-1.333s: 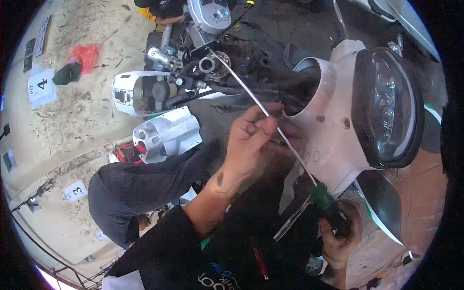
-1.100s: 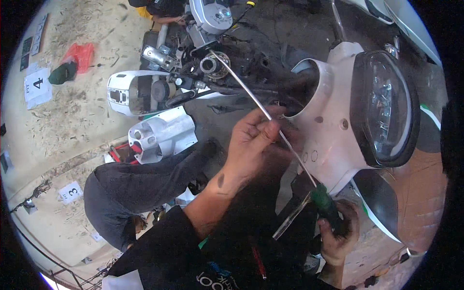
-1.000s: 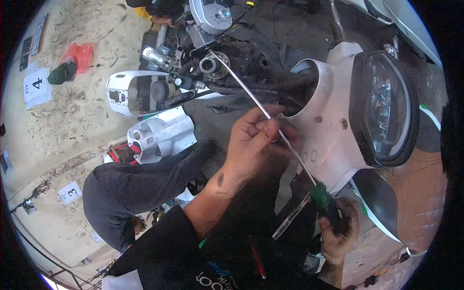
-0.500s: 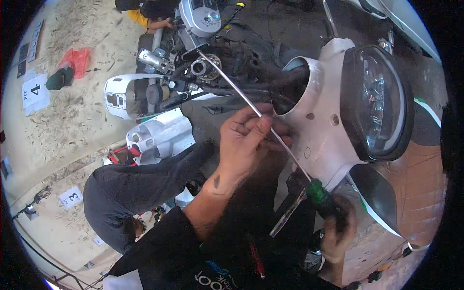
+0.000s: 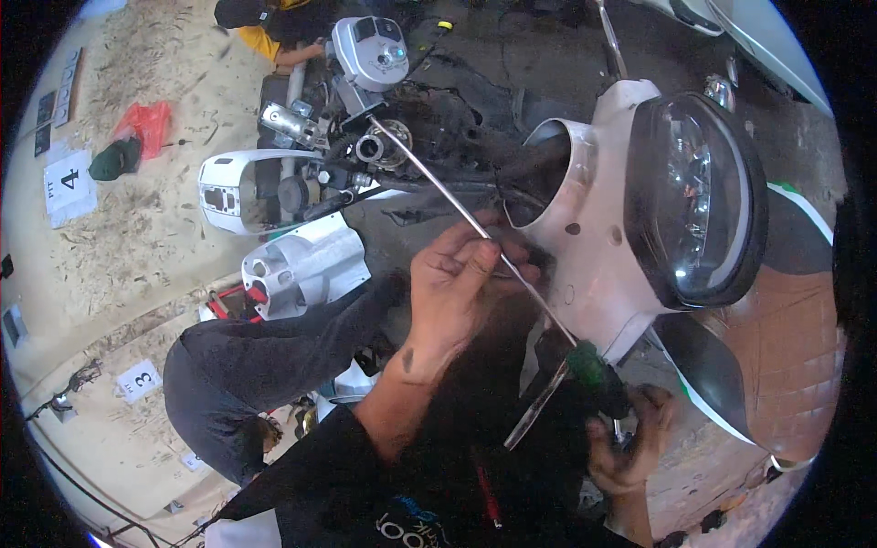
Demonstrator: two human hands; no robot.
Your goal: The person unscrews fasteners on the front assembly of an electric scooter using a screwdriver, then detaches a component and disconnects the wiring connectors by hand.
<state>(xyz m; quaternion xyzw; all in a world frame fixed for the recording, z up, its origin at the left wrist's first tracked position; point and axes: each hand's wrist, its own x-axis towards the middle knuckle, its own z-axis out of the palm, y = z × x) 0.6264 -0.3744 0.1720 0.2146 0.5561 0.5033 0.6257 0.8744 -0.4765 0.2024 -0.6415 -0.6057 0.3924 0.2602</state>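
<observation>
A long screwdriver (image 5: 457, 203) slants across the middle, its thin metal shaft reaching up to the stem below a grey instrument unit (image 5: 373, 57). My left hand (image 5: 454, 290) pinches the shaft between thumb and fingers about midway. At the shaft's lower end is the green and black handle (image 5: 587, 364). My right hand (image 5: 632, 440) curls around its dark butt end, though shadow hides part of the contact. Close beside the shaft, to the right, stands a white scooter headlight cowl (image 5: 598, 210) with a large black-rimmed headlight (image 5: 699, 196).
A white cover (image 5: 222, 194) and a whitish shell (image 5: 315, 260) lie left of the bare scooter parts. Beyond, another person's arm (image 5: 297, 55) reaches in. A person in dark trousers (image 5: 237, 374) crouches at left. A brown seat (image 5: 786, 338) sits at right.
My right hand, blurred by motion before, now shows its fingers more spread around the handle's end. My left hand keeps its pinch. The whole view has shifted slightly.
</observation>
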